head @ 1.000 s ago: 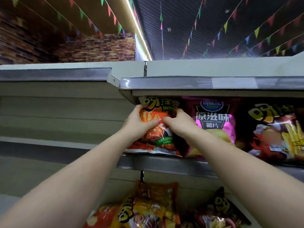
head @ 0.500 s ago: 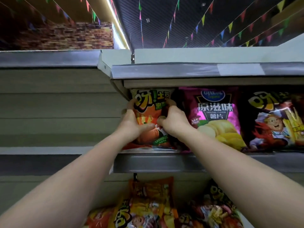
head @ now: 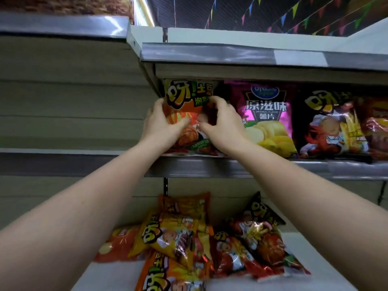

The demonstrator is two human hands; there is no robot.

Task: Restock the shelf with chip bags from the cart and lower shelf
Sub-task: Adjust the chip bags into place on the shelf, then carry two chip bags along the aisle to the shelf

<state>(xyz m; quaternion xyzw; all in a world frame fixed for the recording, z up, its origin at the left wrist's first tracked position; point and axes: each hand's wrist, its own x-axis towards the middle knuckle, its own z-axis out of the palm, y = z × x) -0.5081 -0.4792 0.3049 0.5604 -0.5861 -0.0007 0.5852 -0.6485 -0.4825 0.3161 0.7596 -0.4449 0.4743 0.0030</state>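
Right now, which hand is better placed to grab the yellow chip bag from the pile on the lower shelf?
Probably left: the left hand sits above the yellow chip bag; the right hand is farther right.

Glossy plastic chip bags point(head: 266, 120) stand on a brushed-metal shelf edge point(head: 210, 168).

An orange chip bag point(head: 186, 106) is showing yellow lettering; beside it, a pink bag point(head: 266, 110) is displaying pale crisps, and a black bag point(head: 327, 122) is glinting.
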